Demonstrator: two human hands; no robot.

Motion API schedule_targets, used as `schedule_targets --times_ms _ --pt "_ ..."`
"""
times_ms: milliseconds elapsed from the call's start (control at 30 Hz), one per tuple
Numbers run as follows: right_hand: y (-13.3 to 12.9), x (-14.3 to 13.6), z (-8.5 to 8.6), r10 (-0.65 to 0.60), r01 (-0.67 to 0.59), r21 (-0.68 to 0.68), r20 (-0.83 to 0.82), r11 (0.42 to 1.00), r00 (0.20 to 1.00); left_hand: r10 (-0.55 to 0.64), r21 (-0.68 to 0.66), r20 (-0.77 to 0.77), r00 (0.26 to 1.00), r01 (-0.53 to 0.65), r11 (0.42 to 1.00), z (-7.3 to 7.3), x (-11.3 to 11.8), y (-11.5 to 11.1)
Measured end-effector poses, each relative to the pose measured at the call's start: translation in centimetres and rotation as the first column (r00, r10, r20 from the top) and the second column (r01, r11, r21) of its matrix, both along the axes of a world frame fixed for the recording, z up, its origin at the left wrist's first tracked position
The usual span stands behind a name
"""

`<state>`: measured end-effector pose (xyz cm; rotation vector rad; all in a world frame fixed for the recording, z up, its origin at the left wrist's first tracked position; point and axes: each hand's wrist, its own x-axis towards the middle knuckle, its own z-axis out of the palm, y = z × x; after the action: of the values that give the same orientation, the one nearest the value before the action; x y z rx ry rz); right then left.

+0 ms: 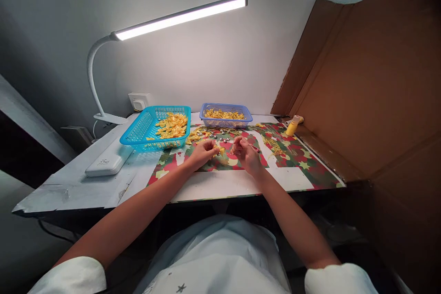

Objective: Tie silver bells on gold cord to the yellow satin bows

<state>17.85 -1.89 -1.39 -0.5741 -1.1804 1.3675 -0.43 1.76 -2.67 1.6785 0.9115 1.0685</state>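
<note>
My left hand is closed in a pinch on a small gold ribbon bow, and a silvery bell shows against it. Just to the right, my right hand has its fingers curled together; whatever they hold is too small or hidden to name. Part of a reddish handle-like thing sticks out beside that hand, and I cannot tell whether it is held. Beyond both hands lie several loose silver bells and a few gold bows on a patterned red and green sheet.
At the left stands a teal basket with gold bows. A blue-purple basket behind holds gold pieces. Thin gold strands and a yellow bottle lie right. A white power bank, lamp and cardboard wall surround the table.
</note>
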Motion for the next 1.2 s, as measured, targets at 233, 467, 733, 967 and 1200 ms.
schedule_targets --times_ms 233,467,733,967,1200 --pt "0.7 0.6 -0.1 -0.095 0.064 0.146 0.220 0.987 0.971 -0.088 0.000 -0.025 0.996 0.088 0.996 -0.1 -0.1 0.0" --pt "1.1 1.4 1.7 -0.102 -0.063 0.294 0.511 0.954 0.853 -0.163 -0.003 -0.112 0.980 0.163 0.987 -0.1 -0.2 0.1" --pt "0.4 -0.5 3.7 -0.102 -0.083 0.265 0.613 0.961 0.783 -0.158 -0.078 -0.125 0.979 0.149 0.986 -0.5 -0.2 0.2" --pt "0.2 -2.1 5.6 0.146 -0.267 0.120 0.593 0.956 0.792 -0.139 -0.138 -0.103 0.985 0.125 0.983 -0.3 -0.2 0.1" --pt "1.4 -2.4 6.7 0.065 -0.389 0.280 0.734 0.878 0.676 -0.179 -0.172 -0.083 0.980 0.163 0.972 -0.8 -0.5 0.3"
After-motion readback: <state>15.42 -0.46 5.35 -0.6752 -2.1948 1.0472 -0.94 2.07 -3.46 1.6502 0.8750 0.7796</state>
